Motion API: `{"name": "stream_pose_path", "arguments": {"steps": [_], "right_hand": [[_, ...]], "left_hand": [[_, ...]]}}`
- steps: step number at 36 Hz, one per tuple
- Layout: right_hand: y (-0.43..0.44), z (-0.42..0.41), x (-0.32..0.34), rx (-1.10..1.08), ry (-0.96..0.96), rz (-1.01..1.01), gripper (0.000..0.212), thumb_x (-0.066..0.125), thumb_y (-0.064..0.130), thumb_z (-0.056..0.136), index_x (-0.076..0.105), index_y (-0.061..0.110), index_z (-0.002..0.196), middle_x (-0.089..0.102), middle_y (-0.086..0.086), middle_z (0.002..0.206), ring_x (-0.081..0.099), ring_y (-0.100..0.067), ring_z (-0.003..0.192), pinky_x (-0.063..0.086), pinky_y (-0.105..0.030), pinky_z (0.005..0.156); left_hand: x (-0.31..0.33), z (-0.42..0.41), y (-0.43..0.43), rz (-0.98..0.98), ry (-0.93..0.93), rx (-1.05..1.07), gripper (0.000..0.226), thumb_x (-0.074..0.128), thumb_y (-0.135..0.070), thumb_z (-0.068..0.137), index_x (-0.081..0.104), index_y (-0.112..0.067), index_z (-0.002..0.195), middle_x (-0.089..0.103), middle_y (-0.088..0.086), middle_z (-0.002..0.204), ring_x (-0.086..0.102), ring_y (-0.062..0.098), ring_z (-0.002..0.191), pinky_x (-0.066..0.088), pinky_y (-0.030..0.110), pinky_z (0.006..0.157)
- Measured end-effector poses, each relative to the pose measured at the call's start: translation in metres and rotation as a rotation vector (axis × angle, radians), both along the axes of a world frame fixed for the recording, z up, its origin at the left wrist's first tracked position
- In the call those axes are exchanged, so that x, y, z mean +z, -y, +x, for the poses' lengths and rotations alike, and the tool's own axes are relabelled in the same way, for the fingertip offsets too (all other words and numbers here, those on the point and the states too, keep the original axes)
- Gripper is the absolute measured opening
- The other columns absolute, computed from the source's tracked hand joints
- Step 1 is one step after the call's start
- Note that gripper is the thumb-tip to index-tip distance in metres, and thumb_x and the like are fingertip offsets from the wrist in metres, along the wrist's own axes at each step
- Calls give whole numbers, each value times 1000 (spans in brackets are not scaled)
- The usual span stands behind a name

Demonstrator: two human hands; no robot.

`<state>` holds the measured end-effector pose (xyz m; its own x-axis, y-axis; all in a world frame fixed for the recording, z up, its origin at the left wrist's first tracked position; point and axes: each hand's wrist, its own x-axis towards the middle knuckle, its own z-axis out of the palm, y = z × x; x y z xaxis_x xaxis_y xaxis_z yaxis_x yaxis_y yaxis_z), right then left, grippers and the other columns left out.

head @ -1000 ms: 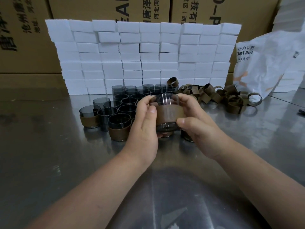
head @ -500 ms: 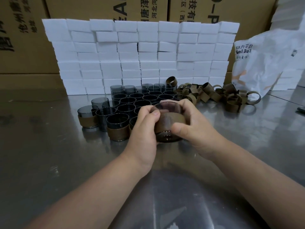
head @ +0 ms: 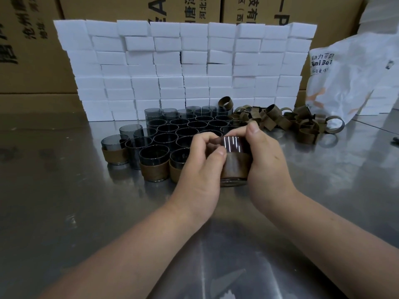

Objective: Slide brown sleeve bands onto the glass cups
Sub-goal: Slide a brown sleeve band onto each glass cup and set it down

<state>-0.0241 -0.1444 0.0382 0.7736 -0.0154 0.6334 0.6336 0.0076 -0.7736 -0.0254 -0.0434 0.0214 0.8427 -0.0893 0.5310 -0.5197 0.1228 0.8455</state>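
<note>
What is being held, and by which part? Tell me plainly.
One cup, wearing a band, is held between both hands: the left hand grips its left side, the right hand its right side.

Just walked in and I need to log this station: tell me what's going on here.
A person grips one glass cup in both hands, the left hand and right hand curled round it over the table. A brown band sits around its lower half, with the glass bare above it. To its left stand a few banded cups, and many bare cups stand behind those. A heap of loose bands lies to the right.
</note>
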Motion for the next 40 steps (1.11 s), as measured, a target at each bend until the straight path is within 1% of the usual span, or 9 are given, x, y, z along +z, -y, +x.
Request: {"name": "stream_pose_path", "arguments": {"steps": [4,8,11,13,17,21,30,35,40], "right_hand": [[0,0,0,-53,-9,26,46,33,36,87,58,4,67,56,-5,61,51,-10,59,41,-18,54],[-1,-1,-1,-60,-10,30,44,33,37,87,48,6,59,45,2,53,42,-6,52,36,-17,50],[-1,-1,-2,-61,-15,13,44,33,39,87,45,10,56,42,6,50,39,-3,49,34,-15,49],[-1,-1,-2,-60,-9,4,48,33,39,87,42,4,55,41,2,51,38,-4,49,34,-15,49],[-4,-2,-2,-41,-1,1,52,35,37,87,41,-5,57,38,-2,52,37,-5,49,33,-14,48],[-4,-2,-2,-45,-7,-14,56,35,37,86,39,-13,60,36,-3,51,35,-5,48,32,-15,46],[-4,-3,2,-30,-58,-28,57,37,39,84,40,-12,59,35,8,45,34,-2,43,31,-11,44],[-3,-3,1,-39,-59,-52,58,36,39,85,39,-12,59,34,7,45,33,-3,43,30,-13,44],[-2,-3,1,-11,-74,-56,47,36,40,86,45,5,55,37,10,41,35,-1,41,32,-13,43]], "left_hand": [[0,-1,-1,53,60,-35,14,42,-33,80,50,-26,89,50,-12,80,48,-2,73,42,13,69],[-2,-1,-4,78,73,-31,21,41,-46,84,47,-26,84,51,-15,72,47,4,71,42,23,68],[-3,-1,-5,85,120,-1,34,38,-56,81,45,-22,80,50,-16,69,46,3,67,42,21,65],[-4,-1,-3,47,151,22,40,33,-56,81,43,-17,77,48,-13,69,44,3,66,41,19,63],[-4,-2,0,-39,162,68,48,33,-53,81,36,-6,72,42,3,69,40,16,65,37,30,62],[-5,-2,0,-48,182,84,44,34,-51,82,35,-9,68,41,1,64,38,14,61,35,25,57],[-6,-2,-1,-19,208,105,38,33,-48,82,37,-13,66,38,-6,59,35,7,56,33,19,55],[-7,-2,-1,-5,209,109,40,33,-47,82,35,-11,65,37,-1,60,34,10,57,32,22,56],[-8,-2,-2,16,207,95,37,34,-47,82,37,-14,65,39,-2,61,37,12,59,33,25,57]]}}
